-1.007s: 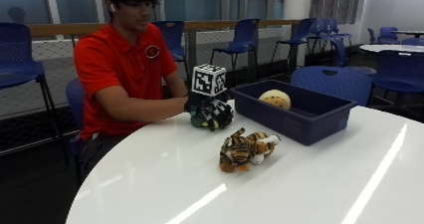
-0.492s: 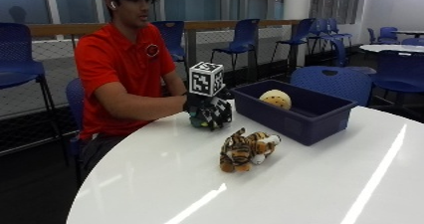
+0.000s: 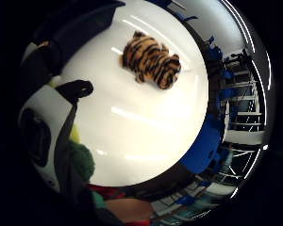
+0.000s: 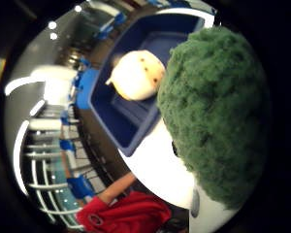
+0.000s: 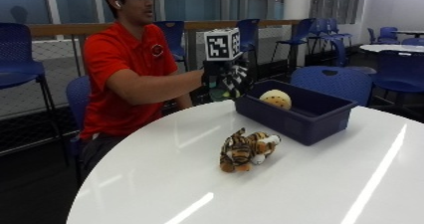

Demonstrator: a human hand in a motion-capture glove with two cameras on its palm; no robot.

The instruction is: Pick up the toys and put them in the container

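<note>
Green plush toy (image 4: 216,116): fuzzy and soft-bodied, probably light and easily squashed, so it is likely tolerating a hold anywhere on its bulk. It is filling much of the thumb-side palm view and sitting close against the palm of the gloved right hand (image 5: 225,82); from the outside view the grip is appearing curled around it, raised above the white surface (image 5: 318,184) just beside the near end of the container (the exact finger placement is hidden by the glove).

Blue container (image 5: 311,117): an open plastic bin, sitting on the surface, holding a cream round toy (image 5: 275,99) with small dark spots.

Tiger plush (image 5: 246,148): orange with black stripes, lying on its side on the surface, just in front of the container and well apart from the grip. Soft and limp by the look of it; the body's middle is offering the best place to take hold.

Judgement: the green toy is being carried toward the container; the tiger is waiting untouched.
</note>
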